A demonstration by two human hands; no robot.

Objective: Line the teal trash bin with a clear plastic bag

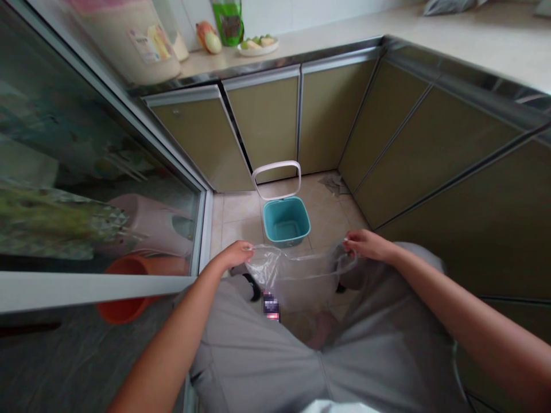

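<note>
Left hand [237, 253] and right hand [367, 245] each pinch the rim of a clear plastic bag [297, 281], spread between them on the near side of the teal bin [286, 222]; hard or uneven pulling could tear the bag.

Soft, rather dim light glints on the clear bag [297, 284].
</note>
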